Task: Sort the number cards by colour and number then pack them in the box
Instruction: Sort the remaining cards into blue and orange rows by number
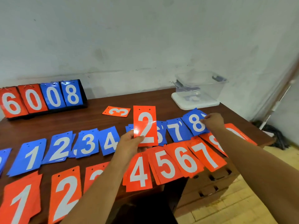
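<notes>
Screening blue cards (161, 136): held red 2 (145, 125)

Flip scoreboard (43, 99): white 6 and 0 on red leaves, 0 and 8 on blue leaves. Far row of cards, white numerals: blue 1 (30, 157), blue 2 (60, 148), blue 3 (88, 146), blue 4 (110, 143), blue 7 (176, 131), blue 8 (195, 123); near row: red 1 (21, 204), red 2 (66, 196), red 4 (139, 172), red 5 (165, 165), red 6 (186, 159), red 7 (208, 156). Loose red card (116, 111) reads 3, upside down; upright red card (145, 125) reads 2.
</notes>
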{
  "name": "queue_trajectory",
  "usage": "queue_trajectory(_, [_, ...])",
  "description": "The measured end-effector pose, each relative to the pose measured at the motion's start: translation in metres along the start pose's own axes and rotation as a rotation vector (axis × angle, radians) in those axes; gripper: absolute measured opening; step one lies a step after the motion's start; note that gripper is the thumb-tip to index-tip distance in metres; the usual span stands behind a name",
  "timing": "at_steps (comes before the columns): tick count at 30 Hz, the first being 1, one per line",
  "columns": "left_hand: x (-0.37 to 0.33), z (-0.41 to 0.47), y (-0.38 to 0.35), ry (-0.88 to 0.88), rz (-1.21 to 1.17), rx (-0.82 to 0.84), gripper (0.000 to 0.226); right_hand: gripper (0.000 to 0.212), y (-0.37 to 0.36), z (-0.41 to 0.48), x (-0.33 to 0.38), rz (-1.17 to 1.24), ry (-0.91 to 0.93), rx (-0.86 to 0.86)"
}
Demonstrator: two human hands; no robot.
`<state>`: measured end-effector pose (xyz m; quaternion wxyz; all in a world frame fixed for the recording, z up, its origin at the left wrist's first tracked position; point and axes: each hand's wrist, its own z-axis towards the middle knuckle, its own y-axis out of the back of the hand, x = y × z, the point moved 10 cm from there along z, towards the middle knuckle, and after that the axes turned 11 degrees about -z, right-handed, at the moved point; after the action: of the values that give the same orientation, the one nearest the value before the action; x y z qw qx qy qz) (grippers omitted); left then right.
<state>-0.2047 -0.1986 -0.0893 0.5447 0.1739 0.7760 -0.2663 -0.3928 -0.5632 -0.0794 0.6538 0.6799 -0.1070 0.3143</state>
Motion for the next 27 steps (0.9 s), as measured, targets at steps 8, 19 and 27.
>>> queue_trajectory(8, [0.007,0.007,-0.017,0.032,0.058,0.008,0.032,0.038,-0.019,0.023,-0.014,-0.494,0.026,-0.076])
queue_trajectory(19, [0.008,-0.014,-0.002,0.028,0.016,-0.031,0.024,0.034,-0.049,-0.170,0.148,0.471,0.336,0.499])
queue_trajectory(27, [-0.008,-0.058,0.071,-0.051,0.027,-0.039,0.007,0.013,-0.069,-0.240,0.193,0.437,0.424,0.546])
